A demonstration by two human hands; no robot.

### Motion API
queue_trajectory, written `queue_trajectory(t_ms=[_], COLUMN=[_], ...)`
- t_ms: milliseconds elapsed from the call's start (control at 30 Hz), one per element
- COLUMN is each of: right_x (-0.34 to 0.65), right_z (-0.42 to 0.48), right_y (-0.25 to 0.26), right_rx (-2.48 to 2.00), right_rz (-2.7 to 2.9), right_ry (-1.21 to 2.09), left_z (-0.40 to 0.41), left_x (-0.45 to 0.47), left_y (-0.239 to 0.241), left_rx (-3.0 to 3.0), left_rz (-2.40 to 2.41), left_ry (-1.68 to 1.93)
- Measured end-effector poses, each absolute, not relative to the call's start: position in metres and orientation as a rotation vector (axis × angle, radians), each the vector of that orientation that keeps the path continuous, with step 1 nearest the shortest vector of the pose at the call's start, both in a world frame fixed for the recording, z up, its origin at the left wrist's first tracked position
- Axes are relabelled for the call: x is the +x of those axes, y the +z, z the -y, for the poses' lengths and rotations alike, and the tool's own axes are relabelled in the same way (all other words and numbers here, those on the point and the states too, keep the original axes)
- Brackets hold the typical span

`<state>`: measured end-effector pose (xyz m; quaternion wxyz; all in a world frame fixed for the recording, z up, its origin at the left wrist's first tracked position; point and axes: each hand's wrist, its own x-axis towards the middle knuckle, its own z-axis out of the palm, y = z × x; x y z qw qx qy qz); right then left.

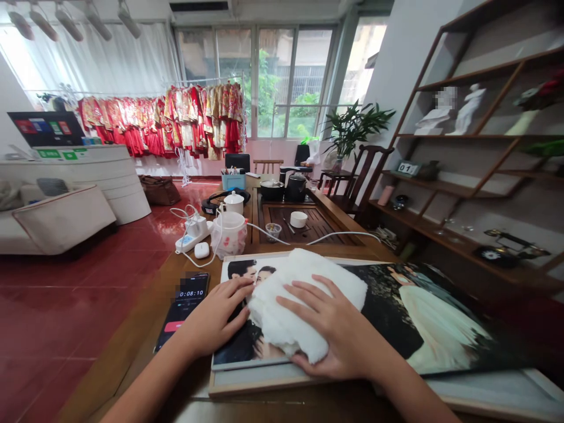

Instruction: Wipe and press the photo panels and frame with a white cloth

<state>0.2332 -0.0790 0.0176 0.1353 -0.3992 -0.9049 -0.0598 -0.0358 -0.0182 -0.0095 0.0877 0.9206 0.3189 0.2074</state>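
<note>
My right hand (339, 332) grips the bunched white towel (286, 330), fingers spread over its top, thumb tucked by its near edge. The towel rests on the photo panel (383, 311), which lies on the bench (194, 379). My left hand (220, 311) is relaxed, fingertips at the towel's left side, clasping nothing. I'd best press lightly and evenly, keep loose folds gathered, and mind the phone (189, 299) beside my left wrist.

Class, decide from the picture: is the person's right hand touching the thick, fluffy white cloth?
Touching: the head view shows the right hand spread across the thick, fluffy white cloth, lying directly on its surface.
</note>
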Motion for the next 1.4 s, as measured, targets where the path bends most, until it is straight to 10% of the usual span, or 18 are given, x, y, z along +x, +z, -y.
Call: queue_trajectory(t_ms=[1400], right_x=[0.234], right_z=[0.078], right_y=[0.015], right_rx=[-1.148], right_rz=[2.624], right_ry=[-0.162], left_z=[0.018], left_x=[-0.037], left_y=[-0.009], left_rx=[2.716], left_rz=[-0.960], left_ry=[0.557])
